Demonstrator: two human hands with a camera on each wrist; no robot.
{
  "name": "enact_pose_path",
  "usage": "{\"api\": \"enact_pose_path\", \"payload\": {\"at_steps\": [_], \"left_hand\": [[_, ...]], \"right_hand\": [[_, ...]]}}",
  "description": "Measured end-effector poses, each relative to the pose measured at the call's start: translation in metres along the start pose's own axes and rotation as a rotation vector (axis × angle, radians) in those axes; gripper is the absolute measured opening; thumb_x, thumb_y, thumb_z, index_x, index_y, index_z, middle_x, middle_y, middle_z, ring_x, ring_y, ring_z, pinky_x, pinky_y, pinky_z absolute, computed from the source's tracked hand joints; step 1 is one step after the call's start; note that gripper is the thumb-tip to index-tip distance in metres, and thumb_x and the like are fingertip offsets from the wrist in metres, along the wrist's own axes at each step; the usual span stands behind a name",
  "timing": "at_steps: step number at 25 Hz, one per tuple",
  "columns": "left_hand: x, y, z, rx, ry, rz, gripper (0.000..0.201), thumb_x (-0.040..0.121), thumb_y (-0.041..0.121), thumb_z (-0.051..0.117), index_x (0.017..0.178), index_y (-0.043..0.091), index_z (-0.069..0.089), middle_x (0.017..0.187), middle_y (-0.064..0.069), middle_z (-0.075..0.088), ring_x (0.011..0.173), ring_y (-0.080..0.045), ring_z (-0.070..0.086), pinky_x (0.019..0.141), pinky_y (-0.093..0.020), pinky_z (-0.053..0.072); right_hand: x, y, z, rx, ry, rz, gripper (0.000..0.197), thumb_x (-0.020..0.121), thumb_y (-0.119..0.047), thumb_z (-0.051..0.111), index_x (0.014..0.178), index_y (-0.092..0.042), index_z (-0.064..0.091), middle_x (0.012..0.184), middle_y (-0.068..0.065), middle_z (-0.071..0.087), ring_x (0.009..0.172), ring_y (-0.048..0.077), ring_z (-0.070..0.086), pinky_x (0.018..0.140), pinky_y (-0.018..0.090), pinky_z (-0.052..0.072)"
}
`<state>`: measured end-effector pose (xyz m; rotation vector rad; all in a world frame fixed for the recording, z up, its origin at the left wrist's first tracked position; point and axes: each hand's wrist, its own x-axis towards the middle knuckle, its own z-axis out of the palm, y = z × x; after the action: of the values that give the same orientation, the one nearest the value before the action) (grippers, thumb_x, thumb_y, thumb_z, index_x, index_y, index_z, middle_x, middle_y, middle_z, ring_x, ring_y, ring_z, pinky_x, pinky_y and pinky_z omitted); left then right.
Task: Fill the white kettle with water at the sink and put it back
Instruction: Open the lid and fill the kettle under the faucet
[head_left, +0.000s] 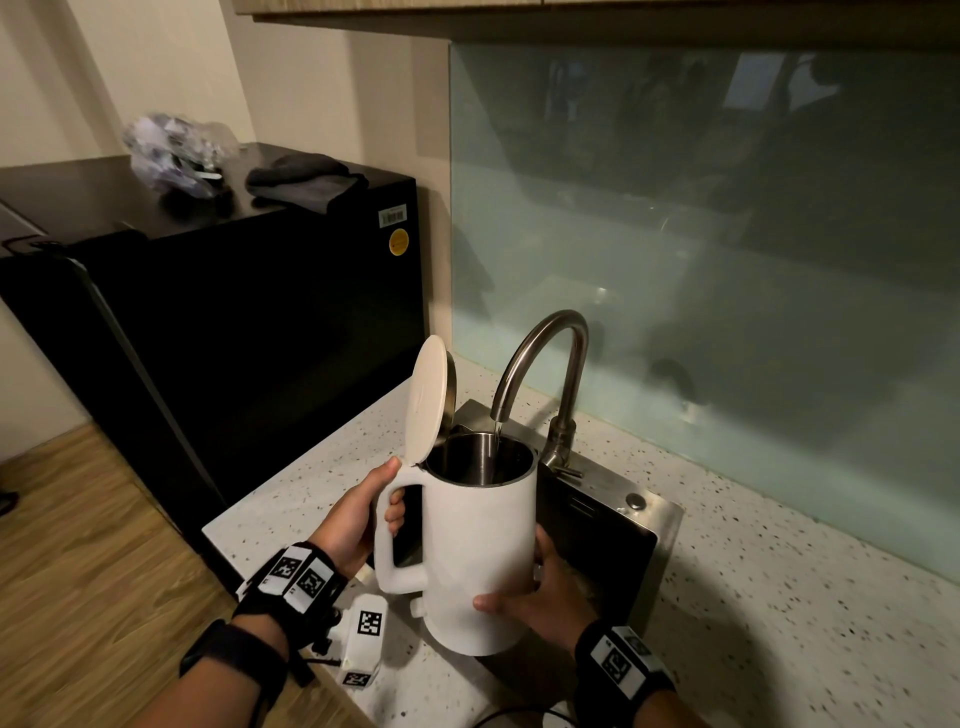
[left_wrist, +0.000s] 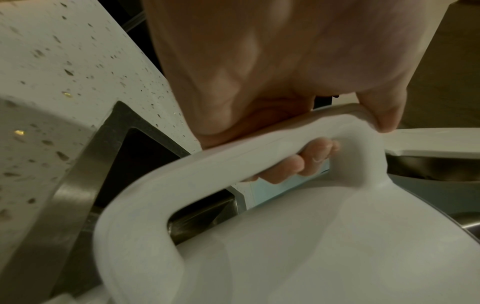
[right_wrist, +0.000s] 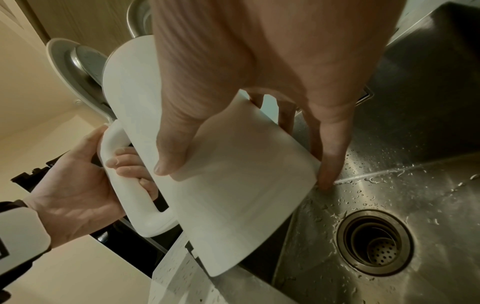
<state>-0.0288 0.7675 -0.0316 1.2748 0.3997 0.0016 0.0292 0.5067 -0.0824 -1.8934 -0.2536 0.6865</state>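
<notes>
In the head view, the white kettle (head_left: 480, 545) is held above the sink (head_left: 613, 525), lid (head_left: 428, 400) standing open, and a thin stream from the faucet (head_left: 540, 364) falls inside. The left hand (head_left: 353, 519) is wrapped around the handle (head_left: 387, 540); the right hand (head_left: 540, 592) cups the lower body, thumb in front and fingers behind.

In the left wrist view, the fingers (left_wrist: 298, 162) curl through the handle and the thumb presses near the hinge.

In the right wrist view, the sink floor is wet around the drain (right_wrist: 375, 242). The kettle leans slightly. I think more water will make it heavier, so it could slip or overflow onto the speckled surface (head_left: 779, 597).
</notes>
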Motion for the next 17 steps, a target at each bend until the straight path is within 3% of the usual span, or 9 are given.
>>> {"api": "enact_pose_path", "payload": {"at_steps": [4, 10, 13, 17], "left_hand": [[-0.0001, 0.0000, 0.0005, 0.004, -0.003, 0.003, 0.066, 0.059, 0.076, 0.077, 0.064, 0.016, 0.050, 0.062, -0.007, 0.042, 0.058, -0.021, 0.043, 0.073, -0.039, 0.040], [-0.0010, 0.0019, 0.0023, -0.005, 0.014, -0.012, 0.057, 0.070, 0.068, 0.069, 0.065, 0.016, 0.049, 0.063, -0.008, 0.041, 0.057, -0.020, 0.042, 0.071, -0.037, 0.040], [-0.0016, 0.0032, 0.0031, -0.006, 0.022, -0.011, 0.055, 0.069, 0.068, 0.068, 0.064, 0.016, 0.050, 0.062, -0.008, 0.042, 0.056, -0.020, 0.042, 0.070, -0.036, 0.040], [-0.0021, 0.0034, 0.0037, -0.005, 0.021, -0.014, 0.053, 0.075, 0.065, 0.065, 0.064, 0.016, 0.050, 0.062, -0.007, 0.042, 0.056, -0.020, 0.043, 0.070, -0.036, 0.041]], "right_hand": [[-0.0011, -0.0025, -0.0009, -0.006, -0.014, 0.006, 0.135, 0.043, -0.048, 0.097, 0.152, -0.039, 0.017, 0.137, -0.016, 0.043, 0.121, 0.011, 0.047, 0.107, 0.038, 0.045], [-0.0015, -0.0049, -0.0012, -0.011, -0.009, 0.015, 0.138, 0.045, -0.045, 0.097, 0.154, -0.034, 0.015, 0.146, -0.010, 0.043, 0.121, 0.010, 0.046, 0.108, 0.037, 0.043], [-0.0023, -0.0063, -0.0019, -0.004, -0.012, 0.008, 0.130, 0.051, -0.040, 0.097, 0.153, -0.035, 0.017, 0.140, -0.012, 0.044, 0.119, 0.010, 0.045, 0.105, 0.034, 0.042], [-0.0020, -0.0047, -0.0021, 0.014, -0.013, -0.002, 0.133, 0.048, -0.041, 0.098, 0.153, -0.035, 0.017, 0.138, -0.013, 0.044, 0.121, 0.011, 0.047, 0.104, 0.036, 0.044]]}}
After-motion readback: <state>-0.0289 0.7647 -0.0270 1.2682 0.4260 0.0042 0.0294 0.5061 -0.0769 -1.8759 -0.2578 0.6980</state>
